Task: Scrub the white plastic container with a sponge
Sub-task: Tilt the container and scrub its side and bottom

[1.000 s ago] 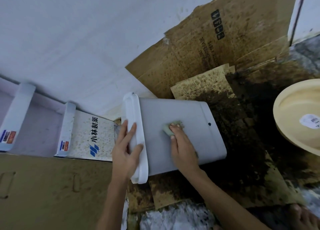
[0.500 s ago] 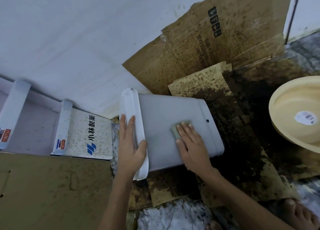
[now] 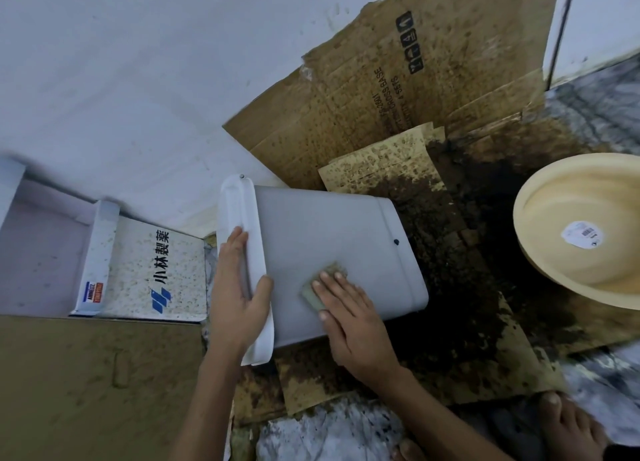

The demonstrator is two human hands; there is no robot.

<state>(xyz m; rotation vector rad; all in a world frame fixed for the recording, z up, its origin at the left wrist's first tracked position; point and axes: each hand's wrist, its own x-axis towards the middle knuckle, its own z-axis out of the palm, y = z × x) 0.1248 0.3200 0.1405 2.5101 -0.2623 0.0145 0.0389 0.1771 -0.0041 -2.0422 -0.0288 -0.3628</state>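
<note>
- On stained brown cardboard sheets (image 3: 346, 374) spread over the floor, a white rectangular plastic container (image 3: 332, 249) lies on its side, its rim pointing left.
- Left hand (image 3: 235, 297): fingers lie flat along the rim, thumb hooked over its edge, a grip clamped on the container.
- Right hand (image 3: 349, 318): straight, spread fingers press a small green sponge (image 3: 317, 292) flat against the container's upturned side.
- Right of it sits a cream round plastic basin (image 3: 540, 252); a bare foot (image 3: 571, 429) shows at lower right.

The white plastic container (image 3: 332, 252), lying on its side on stained cardboard (image 3: 460, 325), is gripped at its rim by the left hand (image 3: 237, 297); a sponge (image 3: 320, 287) is pressed flat against its wall by the right hand (image 3: 349, 322).
</note>
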